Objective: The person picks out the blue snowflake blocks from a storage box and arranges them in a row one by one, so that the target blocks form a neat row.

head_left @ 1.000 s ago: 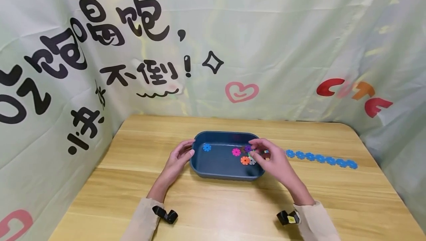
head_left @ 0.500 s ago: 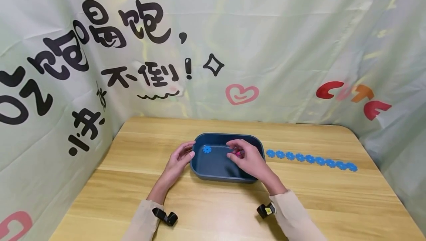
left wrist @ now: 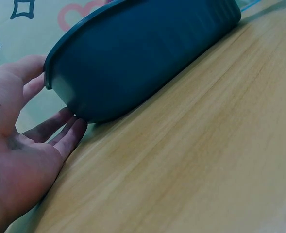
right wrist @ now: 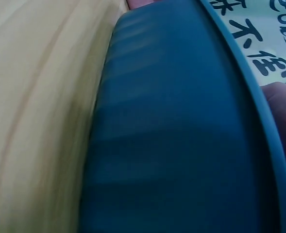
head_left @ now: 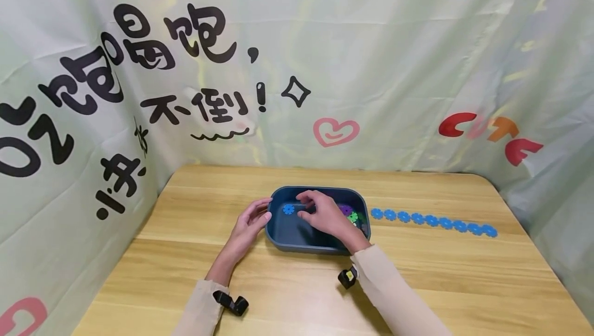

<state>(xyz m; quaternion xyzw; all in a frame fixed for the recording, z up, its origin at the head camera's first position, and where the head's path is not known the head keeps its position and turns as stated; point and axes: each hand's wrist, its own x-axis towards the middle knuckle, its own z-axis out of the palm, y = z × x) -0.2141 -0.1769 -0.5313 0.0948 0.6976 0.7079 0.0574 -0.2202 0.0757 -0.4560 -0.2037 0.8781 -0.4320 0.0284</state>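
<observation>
A dark blue plastic bin point(head_left: 297, 247) stands on the table. My left hand point(head_left: 248, 225) rests against its left end, with fingertips touching the rim and the lower wall in the left wrist view. My right hand point(head_left: 322, 216) hovers over the bin, thumb and fingers apart, nothing seen between them. Just left of those fingers lies a blue snowflake disc point(head_left: 289, 209) on the bin floor. Purple point(head_left: 345, 210) and green discs point(head_left: 353, 217) lie at the bin's right end, partly behind the right hand. The right wrist view shows mostly the bin's outer wall point(right wrist: 172, 121).
A row of several blue snowflake discs point(head_left: 432, 220) stretches over the wooden table point(head_left: 287, 295), from beside the bin to the right. A printed cloth point(head_left: 394, 68) hangs behind and beside the table.
My right hand has moved left from the bin's right end toward the lone blue disc. The row's left end, formerly behind that hand, now shows. My left hand has stayed put.
</observation>
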